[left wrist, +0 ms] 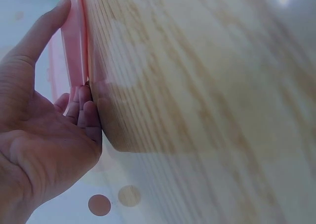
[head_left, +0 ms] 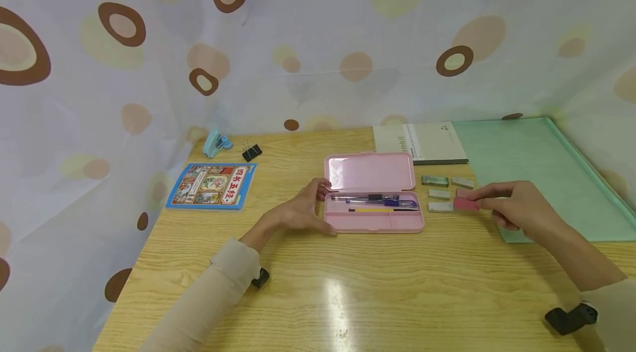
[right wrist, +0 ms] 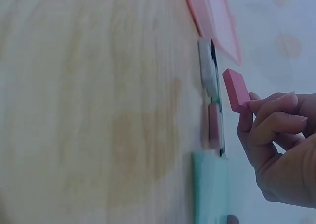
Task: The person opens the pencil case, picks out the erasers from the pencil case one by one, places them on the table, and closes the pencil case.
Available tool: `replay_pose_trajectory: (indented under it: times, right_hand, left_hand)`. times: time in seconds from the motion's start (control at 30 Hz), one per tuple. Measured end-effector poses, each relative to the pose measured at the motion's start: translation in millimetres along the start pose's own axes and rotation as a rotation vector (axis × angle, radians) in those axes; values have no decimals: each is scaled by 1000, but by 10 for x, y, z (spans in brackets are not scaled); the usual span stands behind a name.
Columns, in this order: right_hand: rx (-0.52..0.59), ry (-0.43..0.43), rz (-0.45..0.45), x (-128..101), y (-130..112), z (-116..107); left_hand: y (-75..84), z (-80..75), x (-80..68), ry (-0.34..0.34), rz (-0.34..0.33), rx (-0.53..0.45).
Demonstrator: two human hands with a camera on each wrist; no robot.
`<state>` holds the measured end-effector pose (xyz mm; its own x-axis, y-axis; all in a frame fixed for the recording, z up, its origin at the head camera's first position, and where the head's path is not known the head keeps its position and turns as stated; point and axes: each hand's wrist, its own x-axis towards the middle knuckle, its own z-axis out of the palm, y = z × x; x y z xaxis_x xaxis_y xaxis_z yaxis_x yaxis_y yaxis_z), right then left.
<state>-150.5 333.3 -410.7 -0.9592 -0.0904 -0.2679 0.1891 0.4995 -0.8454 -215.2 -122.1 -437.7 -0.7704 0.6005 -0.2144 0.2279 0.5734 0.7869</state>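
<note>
An open pink pencil case (head_left: pixel 358 223) lies on the table with its lid (head_left: pixel 370 171) folded back. Inside its long compartment are a black pen (head_left: pixel 365 197), a blue pen (head_left: pixel 402 203) and a yellow pencil (head_left: pixel 372 210). My left hand (head_left: pixel 302 209) holds the case by its left end, thumb at the front corner and fingers behind. Between thumb and fingertips, my right hand (head_left: pixel 517 206) pinches a pink eraser (right wrist: pixel 237 90), raised off the table in the right wrist view. Below it lie several small white and greenish erasers (head_left: pixel 439 194) and another pink eraser (right wrist: pixel 214 125).
Beyond the case, a pale notepad (head_left: pixel 432 142) lies partly behind the lid. A green mat (head_left: pixel 536 164) covers the right side. On the left are a blue-edged booklet (head_left: pixel 212 186), a light-blue gadget (head_left: pixel 215 144) and a black binder clip (head_left: pixel 252 153). Patterned cloth hangs around the table.
</note>
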Motion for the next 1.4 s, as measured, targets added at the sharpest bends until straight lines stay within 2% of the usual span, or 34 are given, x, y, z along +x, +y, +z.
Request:
replay_pose_trajectory:
  times: [0.27,0.43,0.7,0.83,1.03,1.17,1.3,1.4]
  right_hand:
    - [-70,0,34,-20,117,-61]
    - [-32,21,-12,39,39,-73]
    - [90,52,-165,325,-137,88]
    - [181,41,-160,505,-248,212]
    - [72,29,-200,750,-386,380]
    - [129,-24,-163,868,-430,492]
    - [213,-71,-107,945,-462,609]
    - [244,-80,-106,973,-507,682]
  left_hand:
    - [-5,11,10,1,4,-11]
    - [-11,11,5,8,5,-2]
    - [-11,28,-36,39,0,15]
    - [14,50,-65,63,-10,43]
    - [40,54,-148,84,-77,0]
    - [33,44,-190,76,-108,0]
    - [19,56,-205,71,-102,22]
    - [11,69,-213,84,-101,29]
